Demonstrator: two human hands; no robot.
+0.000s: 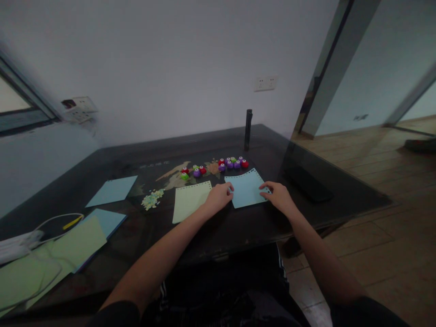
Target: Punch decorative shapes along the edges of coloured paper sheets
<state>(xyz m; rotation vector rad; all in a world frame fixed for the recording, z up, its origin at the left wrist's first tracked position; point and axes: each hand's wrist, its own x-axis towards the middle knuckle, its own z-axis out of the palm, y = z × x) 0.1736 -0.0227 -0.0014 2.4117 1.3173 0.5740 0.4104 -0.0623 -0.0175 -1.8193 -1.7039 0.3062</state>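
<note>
A light-blue sheet of paper (248,190) with a row of punched holes along its far edge lies on the dark table in front of me. My left hand (220,196) has its curled fingers at the sheet's left edge, its wrist close to a pale green sheet (190,199), also punched along the far edge. At the right edge of the blue sheet, my right hand (277,195) bends its thumb and forefinger around the border. Just beyond the sheets sit several small red, green and purple eye-shaped pieces (233,163) in two groups.
Small pale paper bits (152,199) lie in a pile left of the green sheet. Farther left are another blue sheet (113,190), stacked papers (85,240), a yellow pen-like item (72,222) and a white cable. A black cylinder (248,130) stands behind; a black phone-like slab (308,183) lies right.
</note>
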